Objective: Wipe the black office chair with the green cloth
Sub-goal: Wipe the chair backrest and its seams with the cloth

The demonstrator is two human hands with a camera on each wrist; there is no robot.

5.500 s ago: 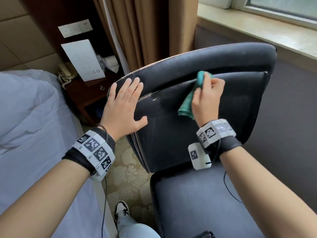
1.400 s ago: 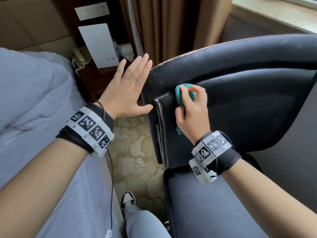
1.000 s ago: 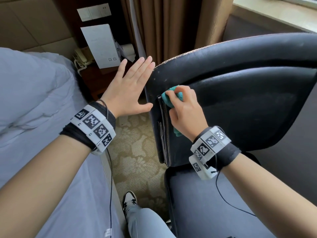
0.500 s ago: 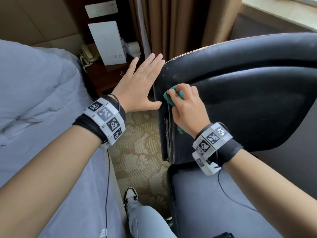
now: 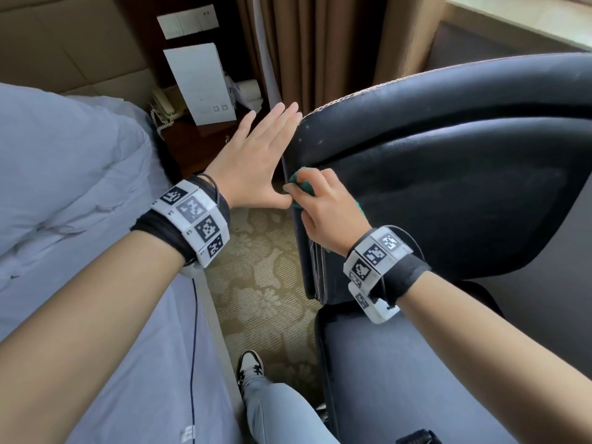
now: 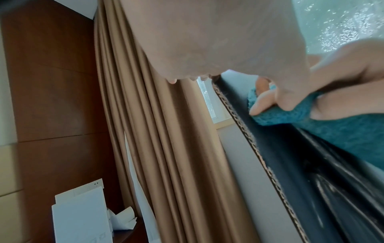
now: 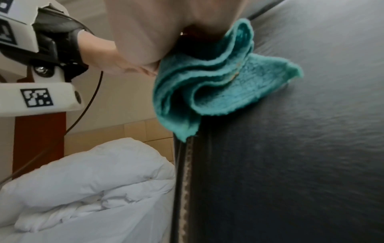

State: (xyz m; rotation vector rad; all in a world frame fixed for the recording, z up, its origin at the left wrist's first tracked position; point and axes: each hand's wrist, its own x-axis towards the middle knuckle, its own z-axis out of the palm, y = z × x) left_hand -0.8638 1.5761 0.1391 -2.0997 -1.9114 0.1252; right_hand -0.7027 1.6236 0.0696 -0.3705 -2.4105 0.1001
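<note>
The black office chair [image 5: 448, 187] stands in front of me, its backrest filling the right of the head view. My right hand [image 5: 320, 203] grips the bunched green cloth [image 5: 302, 184] and presses it against the left edge of the backrest. In the right wrist view the green cloth [image 7: 207, 85] hangs in folds against the black chair [image 7: 290, 148]. My left hand [image 5: 256, 155] is flat with straight fingers against the outer left side of the backrest, its thumb touching the right hand. The left wrist view shows the green cloth [image 6: 311, 118] on the chair edge [image 6: 290, 172].
A bed with a white duvet [image 5: 64, 203] lies on the left. A dark bedside table [image 5: 198, 139] carries a white card [image 5: 201, 81] and a telephone [image 5: 161, 107]. Brown curtains [image 5: 320, 43] hang behind the chair. Patterned carpet [image 5: 262, 277] runs between bed and chair, with my shoe [image 5: 250, 366] on it.
The right hand has slid the cloth leftward along the backrest to its left edge. The left hand has stayed flat on the chair's side, and now its thumb meets the right hand.
</note>
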